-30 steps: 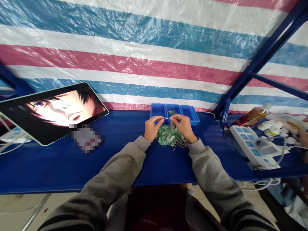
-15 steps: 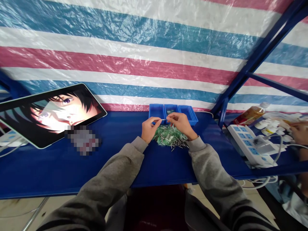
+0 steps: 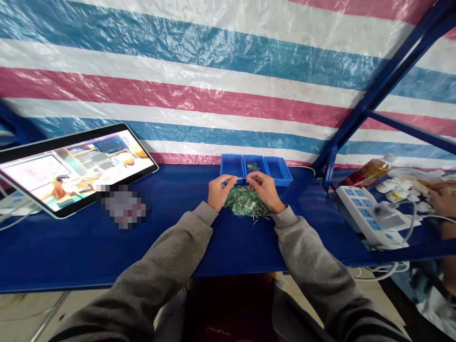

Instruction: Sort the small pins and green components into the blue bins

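Between my two hands is a thin, light-coloured metal pin (image 3: pixel 241 178), too small to tell its exact kind. My left hand (image 3: pixel 218 191) pinches one end of it. My right hand (image 3: pixel 265 189) has its fingertips closed at the other end. Just below the hands lies a pile of green-tinted clear plastic packets (image 3: pixel 242 202) with loose metal pins (image 3: pixel 261 213) at its right side. Behind the hands stand three joined blue bins: the left bin (image 3: pixel 231 164), the middle bin (image 3: pixel 253 166) with a few small pieces inside, and the right bin (image 3: pixel 280 171).
A tablet (image 3: pixel 89 166) with a lit screen leans at the left, beside a blurred-out item (image 3: pixel 125 209). On the right are a white power strip (image 3: pixel 366 213), a bottle (image 3: pixel 372 171), white containers (image 3: pixel 399 187) and another person's hand (image 3: pixel 443 198). A blue frame post (image 3: pixel 356 123) rises there.
My right hand has shifted slightly left and down, uncovering more of the middle bin. My left hand has moved slightly left. The tablet's picture has changed.
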A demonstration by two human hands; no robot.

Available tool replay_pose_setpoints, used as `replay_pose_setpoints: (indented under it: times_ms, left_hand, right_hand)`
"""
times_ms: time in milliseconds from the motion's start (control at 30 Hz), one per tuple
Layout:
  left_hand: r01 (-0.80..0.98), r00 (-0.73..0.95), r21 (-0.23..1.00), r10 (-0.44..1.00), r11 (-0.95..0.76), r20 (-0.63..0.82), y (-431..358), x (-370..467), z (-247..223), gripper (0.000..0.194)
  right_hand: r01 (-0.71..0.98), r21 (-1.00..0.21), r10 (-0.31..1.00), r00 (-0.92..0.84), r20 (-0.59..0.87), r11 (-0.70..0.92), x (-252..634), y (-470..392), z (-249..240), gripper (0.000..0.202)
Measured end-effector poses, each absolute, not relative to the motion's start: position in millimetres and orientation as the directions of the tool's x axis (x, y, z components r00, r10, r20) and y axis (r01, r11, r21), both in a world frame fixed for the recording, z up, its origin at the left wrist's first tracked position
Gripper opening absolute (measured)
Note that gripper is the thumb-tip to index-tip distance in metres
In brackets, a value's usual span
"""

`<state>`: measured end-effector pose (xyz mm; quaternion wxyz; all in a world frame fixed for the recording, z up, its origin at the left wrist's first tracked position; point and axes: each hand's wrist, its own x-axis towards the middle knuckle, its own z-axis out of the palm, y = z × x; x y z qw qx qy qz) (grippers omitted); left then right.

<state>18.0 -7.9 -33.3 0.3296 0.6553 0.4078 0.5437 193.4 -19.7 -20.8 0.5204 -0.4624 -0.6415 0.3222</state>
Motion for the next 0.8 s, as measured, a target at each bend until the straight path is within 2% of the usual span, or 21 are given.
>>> replay_pose_setpoints:
  times_ms: [267,500,800]
  left_hand:
    - [0.232,0.123,0.825,0.857,-0.516,0.501,-6.2,16.6,-35.6,0.028]
    - [0.247,0.125,0.814,0.85,-0.526,0.512,-6.9,17.1,-35.9,0.032]
    - [0.1,0.166,0.909,0.908,-0.405,0.386,0.6,18.8,-26.2,0.033]
  right_hand:
    - [0.322,-0.87,0.92,-0.009,0.391,0.373,194.0,-21.4,-20.9,0.029]
    - [0.369,-0.842,0.908,-0.011,0.418,0.393,193.5,-25.1,-19.2,0.03]
    - [0.351,-0.844,0.903,-0.011,0.43,0.406,193.1,-13.7,-9.4,0.02]
